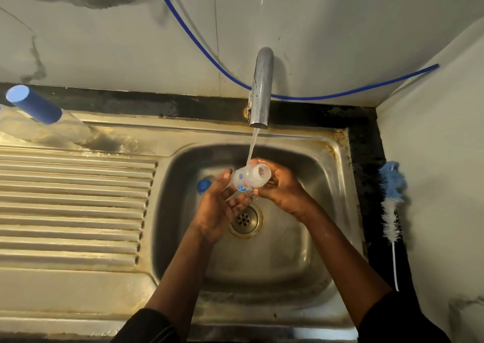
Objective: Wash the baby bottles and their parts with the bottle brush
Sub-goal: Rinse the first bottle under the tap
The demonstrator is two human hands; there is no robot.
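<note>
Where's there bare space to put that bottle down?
The ribbed drainboard left of the basin is bare, as is the flat steel in front. Its back corner holds a blue-capped bottle. Crowded: the basin's middle, with the left hand and right hand round the clear bottle under the faucet, plus a blue cap. The right ledge holds the bottle brush.

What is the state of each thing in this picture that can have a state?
Tap: running.
Baby bottle: uncapped, on its side under the stream.
Left hand: holds its base.
Right hand: grips its neck end.
Blue cap: loose in the basin.
Bottle brush: idle on the counter.
Second bottle: capped, untouched, far left.
Drain: unplugged.
</note>
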